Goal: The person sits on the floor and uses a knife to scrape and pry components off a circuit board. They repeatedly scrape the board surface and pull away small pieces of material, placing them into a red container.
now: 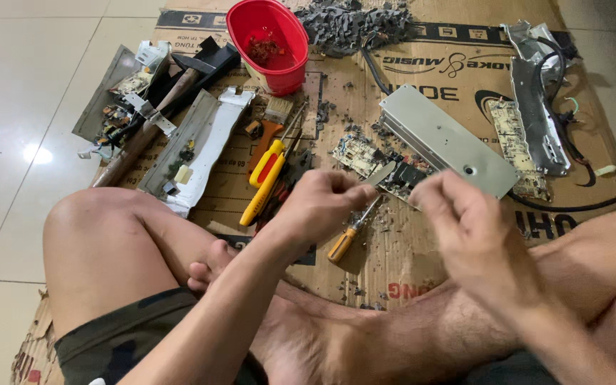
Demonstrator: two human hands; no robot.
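Note:
My left hand [320, 203] is pinched on a small flat metal piece [381, 173], held over the cardboard. My right hand [458, 214] is blurred beside it, fingers curled near the same piece; whether it grips anything I cannot tell. Under the hands lie a circuit board [360, 155] and an orange-handled screwdriver [346, 240]. A long grey metal casing [440, 139] lies just beyond my right hand.
I sit cross-legged on a cardboard sheet [401, 249]. A red plastic tub [269, 43] stands at the back. A yellow cutter [264, 182], a hammer [151, 121], metal housings [197, 146], another board [511, 142] and black cables [572, 207] lie about.

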